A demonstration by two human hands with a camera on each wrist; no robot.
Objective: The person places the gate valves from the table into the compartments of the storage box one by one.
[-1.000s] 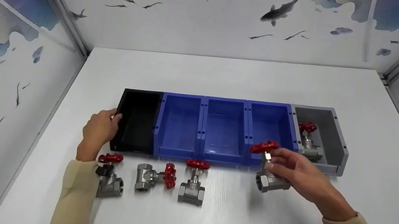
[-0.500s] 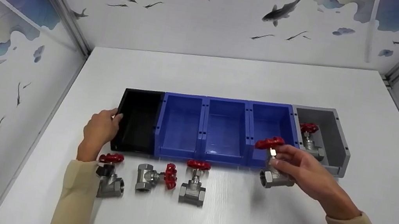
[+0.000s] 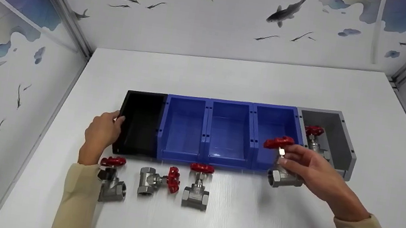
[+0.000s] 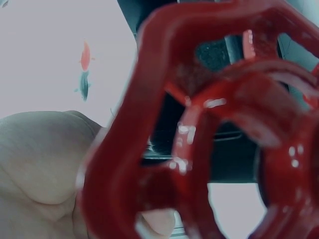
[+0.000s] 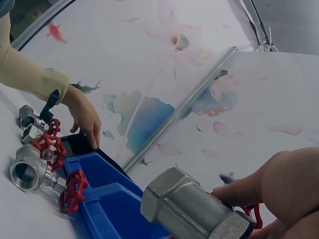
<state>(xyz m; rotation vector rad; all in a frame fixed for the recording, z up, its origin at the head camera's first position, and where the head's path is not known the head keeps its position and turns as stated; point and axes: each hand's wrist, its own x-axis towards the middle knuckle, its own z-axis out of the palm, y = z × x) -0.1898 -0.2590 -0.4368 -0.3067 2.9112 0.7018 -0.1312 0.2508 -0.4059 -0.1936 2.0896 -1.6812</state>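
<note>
My right hand point(image 3: 314, 175) pinches a gate valve point(image 3: 285, 178) by the neck below its red handwheel, holding it above the table in front of the right-hand blue bin point(image 3: 276, 123). The valve's steel body point(image 5: 192, 204) is close up in the right wrist view. At the far left, my left hand point(image 3: 101, 135) holds the side wall of a black bin point(image 3: 141, 121), thumb at the rim. A valve's red handwheel point(image 4: 114, 164) fills much of the left wrist view. Another valve point(image 3: 315, 141) lies inside the grey bin point(image 3: 347, 147), partly hidden by my right hand.
Three valves lie on the white table before the bins: one near my left sleeve point(image 3: 112, 191), a sideways valve point(image 3: 146, 181) and a valve with its wheel away from me point(image 3: 195, 197). Two more blue bins point(image 3: 183, 127) stand in the row. Printed walls enclose the table.
My right hand has moved slightly right and away from me, carrying the valve closer to the grey bin. The left hand stays at the black bin.
</note>
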